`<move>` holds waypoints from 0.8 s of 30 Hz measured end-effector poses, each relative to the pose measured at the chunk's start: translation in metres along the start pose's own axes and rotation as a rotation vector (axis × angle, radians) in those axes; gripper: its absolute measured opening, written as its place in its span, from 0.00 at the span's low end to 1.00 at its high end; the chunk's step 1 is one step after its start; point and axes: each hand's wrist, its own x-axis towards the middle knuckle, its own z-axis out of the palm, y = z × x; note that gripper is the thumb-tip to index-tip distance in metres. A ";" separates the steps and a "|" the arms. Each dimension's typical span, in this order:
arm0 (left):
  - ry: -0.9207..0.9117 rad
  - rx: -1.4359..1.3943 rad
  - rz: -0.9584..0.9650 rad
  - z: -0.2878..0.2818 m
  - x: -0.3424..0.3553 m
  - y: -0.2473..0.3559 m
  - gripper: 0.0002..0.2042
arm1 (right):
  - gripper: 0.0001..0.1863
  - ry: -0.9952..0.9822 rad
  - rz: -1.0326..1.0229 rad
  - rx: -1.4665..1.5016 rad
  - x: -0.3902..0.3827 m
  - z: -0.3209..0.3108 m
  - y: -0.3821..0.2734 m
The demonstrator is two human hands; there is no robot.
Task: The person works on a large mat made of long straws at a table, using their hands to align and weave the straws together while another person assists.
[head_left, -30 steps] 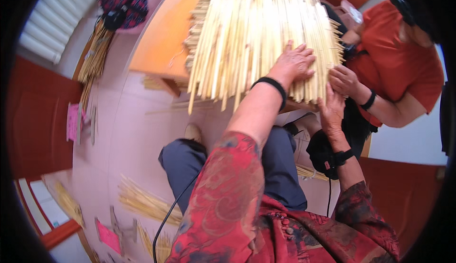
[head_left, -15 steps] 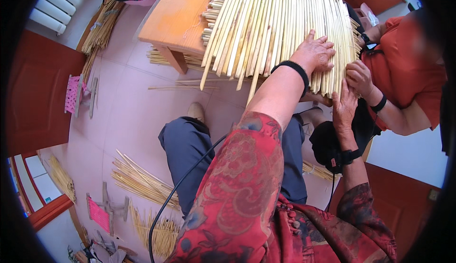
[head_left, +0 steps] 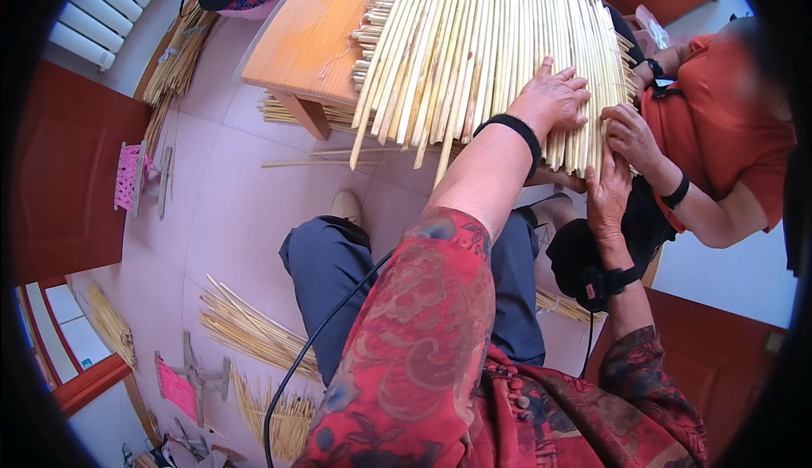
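A broad layer of pale straw-coloured reed stalks (head_left: 474,41) lies side by side over the table's near edge. My left hand (head_left: 554,103) rests flat on it, toward the right side, fingers spread. At the lower right corner, my right hand (head_left: 607,202) reaches up to the stalk ends, its thumb apart from the stretched fingers. Some of its fingertips are hidden behind a co-worker's hand (head_left: 630,136), which bends over the outermost stalks just above. Both my wrists wear black bands.
The orange wooden table (head_left: 309,41) carries the stalks. A co-worker in a red top (head_left: 719,113) is close on the right. Reed bundles (head_left: 254,320) and a small frame with pink webbing (head_left: 178,390) lie on the floor. A black cable (head_left: 292,375) runs past my left arm.
The co-worker's hand has shifted slightly left over the stalk edge. My two hands keep nearly the same places, and the whole view has moved a little.
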 end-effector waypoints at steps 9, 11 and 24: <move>-0.019 0.002 -0.010 -0.001 0.000 0.000 0.27 | 0.32 0.071 0.004 0.048 -0.002 -0.001 -0.002; -0.041 0.004 -0.018 -0.002 0.001 0.001 0.28 | 0.32 0.050 0.027 0.036 -0.003 0.000 -0.002; -0.048 0.051 -0.038 0.001 0.002 0.001 0.28 | 0.33 0.034 0.076 0.039 -0.003 -0.001 -0.007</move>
